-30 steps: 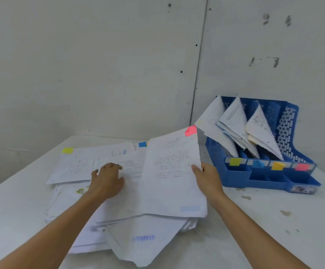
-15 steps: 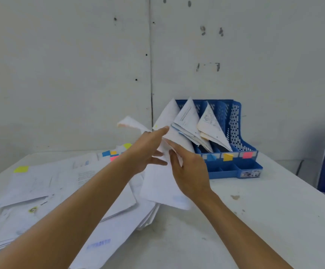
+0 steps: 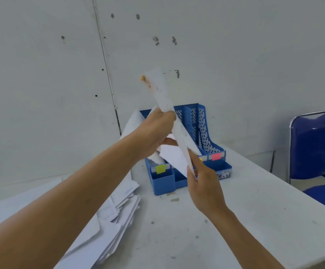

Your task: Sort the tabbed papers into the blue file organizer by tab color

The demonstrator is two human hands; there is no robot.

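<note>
A white sheet (image 3: 162,94) with a pink tab at its top corner stands almost edge-on in the air, in front of the blue file organizer (image 3: 200,121). My left hand (image 3: 157,131) grips its middle. My right hand (image 3: 202,183) pinches its lower edge. The organizer stands at the wall on the white table (image 3: 235,220). Its front shows a yellow label (image 3: 160,168) at the left and a pink label (image 3: 216,156) at the right. Papers stand in its left slots, partly hidden by my hands. The loose pile of papers (image 3: 111,214) lies at the left under my left arm.
A blue chair (image 3: 313,146) stands past the table's right edge. The wall rises close behind the organizer. Small stains dot the table between the pile and the organizer.
My view has swung right. Both hands have lifted the pink-tabbed sheet off the pile, turned it upright and carried it up in front of the organizer.
</note>
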